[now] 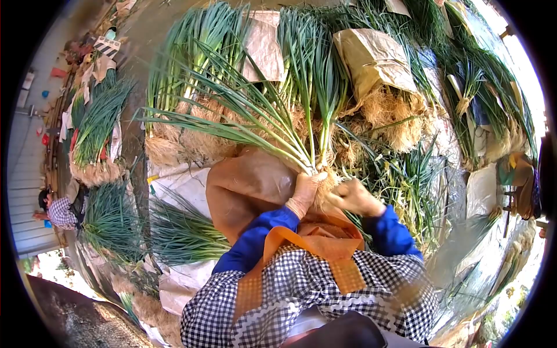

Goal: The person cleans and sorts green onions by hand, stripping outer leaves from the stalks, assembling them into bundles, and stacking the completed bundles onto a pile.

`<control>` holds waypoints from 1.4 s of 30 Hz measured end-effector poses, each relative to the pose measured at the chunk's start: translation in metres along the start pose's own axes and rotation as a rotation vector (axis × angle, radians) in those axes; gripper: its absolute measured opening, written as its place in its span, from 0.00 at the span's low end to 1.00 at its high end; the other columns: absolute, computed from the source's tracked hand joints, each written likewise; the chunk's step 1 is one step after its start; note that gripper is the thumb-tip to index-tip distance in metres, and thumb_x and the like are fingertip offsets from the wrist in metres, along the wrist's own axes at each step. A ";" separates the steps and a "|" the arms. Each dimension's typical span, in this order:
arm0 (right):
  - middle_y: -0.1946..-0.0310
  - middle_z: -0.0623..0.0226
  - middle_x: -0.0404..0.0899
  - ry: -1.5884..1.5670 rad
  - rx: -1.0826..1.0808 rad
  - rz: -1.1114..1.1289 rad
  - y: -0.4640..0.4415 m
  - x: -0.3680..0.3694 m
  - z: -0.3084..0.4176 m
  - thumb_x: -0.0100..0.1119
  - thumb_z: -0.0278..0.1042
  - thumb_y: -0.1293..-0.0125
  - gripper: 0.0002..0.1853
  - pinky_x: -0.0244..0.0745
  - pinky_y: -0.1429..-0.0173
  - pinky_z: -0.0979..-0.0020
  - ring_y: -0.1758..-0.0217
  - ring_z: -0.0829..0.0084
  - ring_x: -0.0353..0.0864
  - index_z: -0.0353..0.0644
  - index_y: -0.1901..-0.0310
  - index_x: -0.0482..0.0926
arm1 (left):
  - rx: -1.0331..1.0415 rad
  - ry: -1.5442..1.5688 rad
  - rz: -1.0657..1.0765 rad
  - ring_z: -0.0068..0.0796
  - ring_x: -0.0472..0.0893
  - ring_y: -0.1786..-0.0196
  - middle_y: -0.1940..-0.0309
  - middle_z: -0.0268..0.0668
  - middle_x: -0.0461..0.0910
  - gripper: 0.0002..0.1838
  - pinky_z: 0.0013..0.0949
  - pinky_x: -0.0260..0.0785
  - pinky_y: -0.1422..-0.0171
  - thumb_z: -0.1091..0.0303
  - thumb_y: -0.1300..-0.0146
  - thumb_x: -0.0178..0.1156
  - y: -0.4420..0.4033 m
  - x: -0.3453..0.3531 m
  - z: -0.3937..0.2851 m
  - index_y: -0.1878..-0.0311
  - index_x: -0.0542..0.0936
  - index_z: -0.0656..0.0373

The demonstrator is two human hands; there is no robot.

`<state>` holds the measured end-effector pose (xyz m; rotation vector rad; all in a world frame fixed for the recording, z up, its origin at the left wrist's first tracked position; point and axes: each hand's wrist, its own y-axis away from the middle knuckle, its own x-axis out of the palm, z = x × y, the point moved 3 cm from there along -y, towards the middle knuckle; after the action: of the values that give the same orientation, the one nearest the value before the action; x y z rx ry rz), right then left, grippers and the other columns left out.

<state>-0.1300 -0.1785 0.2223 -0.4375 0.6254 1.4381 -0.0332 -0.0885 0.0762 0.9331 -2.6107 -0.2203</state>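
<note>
My left hand [304, 191] is wrapped round the white lower stems of a few spring onions [289, 142], whose green leaves fan out up and to the left. Their pale stringy roots [328, 184] hang between my two hands. My right hand [355, 198] is beside these roots with its fingers curled in. What it pinches, if anything, is too small to make out. Under my hands spreads a brown apron or sheet [249, 180] over my lap.
Rows of spring onions [197, 64] with tangled roots lie ahead, some under brown paper [371, 58]. Loose leaves [406, 185] are heaped to the right, and another pile [188, 232] lies to the left. A person [61, 211] sits at the far left.
</note>
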 end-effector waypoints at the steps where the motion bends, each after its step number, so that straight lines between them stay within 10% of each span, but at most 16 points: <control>1: 0.82 0.58 0.75 -0.199 0.086 0.128 0.016 -0.013 -0.001 0.56 0.40 0.39 0.14 0.68 0.76 0.70 0.83 0.67 0.71 0.37 0.75 0.78 | -0.269 0.389 -0.051 0.28 0.78 0.65 0.65 0.34 0.78 0.12 0.28 0.73 0.61 0.79 0.46 0.56 0.002 0.006 -0.011 0.56 0.76 0.63; 2: 0.79 0.58 0.76 -0.494 0.349 0.130 0.036 -0.013 -0.028 0.55 0.42 0.39 0.15 0.70 0.73 0.69 0.80 0.66 0.75 0.37 0.72 0.79 | -0.342 0.470 -0.071 0.27 0.78 0.66 0.64 0.34 0.78 0.14 0.27 0.74 0.61 0.81 0.48 0.58 0.003 0.009 -0.024 0.57 0.76 0.63; 5: 0.70 0.56 0.80 0.608 0.552 0.140 0.046 0.003 -0.137 0.51 0.51 0.36 0.21 0.75 0.64 0.64 0.69 0.64 0.81 0.39 0.58 0.78 | -0.299 0.484 -0.047 0.29 0.79 0.64 0.65 0.35 0.78 0.13 0.31 0.75 0.58 0.82 0.48 0.55 -0.004 0.009 -0.018 0.57 0.76 0.64; 7: 0.54 0.61 0.76 -0.681 0.675 -0.222 0.013 0.001 -0.113 0.40 0.56 0.32 0.27 0.68 0.45 0.67 0.53 0.70 0.75 0.44 0.43 0.70 | -0.377 0.538 -0.016 0.30 0.79 0.64 0.65 0.36 0.78 0.13 0.32 0.75 0.57 0.80 0.48 0.55 -0.005 0.011 -0.025 0.56 0.76 0.65; 11: 0.62 0.69 0.76 -1.338 0.586 -0.312 -0.066 0.051 -0.132 0.45 0.53 0.33 0.23 0.69 0.56 0.76 0.62 0.78 0.73 0.42 0.49 0.74 | -0.672 0.864 0.150 0.32 0.80 0.64 0.65 0.39 0.80 0.13 0.35 0.75 0.56 0.73 0.45 0.55 -0.005 -0.009 0.004 0.56 0.76 0.65; 14: 0.61 0.70 0.77 -1.115 0.306 -0.329 -0.083 0.052 -0.117 0.50 0.40 0.33 0.16 0.69 0.54 0.76 0.59 0.81 0.73 0.36 0.53 0.75 | -0.628 0.806 0.085 0.31 0.80 0.64 0.65 0.39 0.80 0.14 0.33 0.74 0.57 0.68 0.42 0.56 0.004 -0.001 -0.030 0.55 0.76 0.64; 17: 0.66 0.64 0.78 -0.874 0.517 -0.422 -0.077 0.055 -0.112 0.58 0.39 0.37 0.19 0.71 0.58 0.78 0.63 0.79 0.75 0.30 0.53 0.74 | -0.484 0.414 0.001 0.25 0.79 0.65 0.65 0.35 0.79 0.12 0.29 0.74 0.60 0.66 0.44 0.62 0.007 0.001 -0.035 0.59 0.78 0.62; 23: 0.58 0.72 0.76 -1.448 0.326 -0.468 -0.060 0.082 -0.121 0.52 0.32 0.34 0.11 0.70 0.58 0.83 0.60 0.83 0.74 0.39 0.53 0.74 | -0.641 0.872 0.132 0.28 0.76 0.73 0.73 0.34 0.76 0.08 0.31 0.73 0.69 0.69 0.40 0.54 0.010 0.005 -0.010 0.60 0.73 0.61; 27: 0.75 0.75 0.65 -0.845 0.256 -0.421 -0.004 0.028 -0.050 0.46 0.35 0.32 0.09 0.61 0.70 0.77 0.72 0.79 0.64 0.44 0.71 0.69 | -0.474 0.787 0.214 0.28 0.76 0.72 0.71 0.37 0.77 0.15 0.31 0.73 0.68 0.64 0.37 0.49 0.006 0.003 -0.009 0.53 0.74 0.63; 28: 0.81 0.74 0.63 -1.353 0.211 -0.347 0.015 0.023 -0.045 0.46 0.35 0.33 0.12 0.59 0.74 0.78 0.79 0.80 0.62 0.45 0.75 0.67 | -0.493 0.844 0.248 0.27 0.75 0.72 0.71 0.36 0.76 0.15 0.31 0.72 0.68 0.64 0.37 0.48 0.005 0.001 -0.008 0.52 0.73 0.63; 30: 0.82 0.68 0.70 -1.162 0.243 -0.124 0.061 -0.019 -0.051 0.56 0.41 0.38 0.15 0.61 0.78 0.79 0.85 0.80 0.64 0.43 0.77 0.70 | -0.541 0.958 0.318 0.27 0.74 0.72 0.71 0.35 0.74 0.15 0.30 0.71 0.67 0.65 0.36 0.47 0.006 -0.003 -0.002 0.49 0.72 0.61; 33: 0.68 0.58 0.80 0.106 0.383 -0.191 0.055 -0.007 -0.129 0.56 0.47 0.38 0.18 0.75 0.60 0.72 0.66 0.68 0.79 0.37 0.61 0.79 | -0.605 1.126 0.450 0.25 0.71 0.72 0.72 0.32 0.71 0.16 0.29 0.69 0.67 0.67 0.36 0.45 0.003 -0.001 0.000 0.46 0.69 0.58; 34: 0.54 0.56 0.78 -0.002 0.581 -0.183 0.027 -0.018 -0.101 0.54 0.49 0.37 0.25 0.73 0.49 0.68 0.51 0.65 0.76 0.36 0.48 0.73 | -0.607 1.055 0.404 0.26 0.75 0.74 0.76 0.32 0.74 0.13 0.28 0.71 0.69 0.66 0.36 0.45 0.004 0.002 -0.005 0.53 0.73 0.61; 35: 0.45 0.55 0.71 -0.835 0.399 -0.231 0.013 0.003 -0.101 0.51 0.50 0.35 0.28 0.70 0.45 0.67 0.45 0.66 0.73 0.37 0.41 0.67 | -0.601 1.060 0.406 0.26 0.75 0.74 0.76 0.32 0.74 0.13 0.28 0.71 0.69 0.66 0.36 0.45 0.003 0.007 -0.011 0.53 0.73 0.61; 36: 0.40 0.56 0.66 -0.810 0.514 -0.063 -0.010 0.004 -0.081 0.49 0.51 0.34 0.30 0.65 0.39 0.66 0.42 0.66 0.69 0.35 0.39 0.62 | -0.614 0.984 0.329 0.26 0.74 0.74 0.75 0.33 0.73 0.14 0.30 0.71 0.71 0.65 0.37 0.48 0.005 0.007 -0.013 0.52 0.72 0.60; 42: 0.78 0.63 0.73 -0.053 0.057 -0.464 -0.054 0.053 -0.074 0.52 0.41 0.35 0.14 0.68 0.67 0.70 0.75 0.73 0.70 0.36 0.67 0.78 | -0.649 1.140 0.434 0.29 0.74 0.76 0.76 0.36 0.74 0.10 0.31 0.71 0.72 0.63 0.40 0.51 0.005 -0.006 0.003 0.61 0.74 0.58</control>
<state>-0.0853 -0.1895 0.1268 -0.4629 0.4817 0.9848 -0.0331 -0.0810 0.0727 0.1249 -1.4495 -0.2793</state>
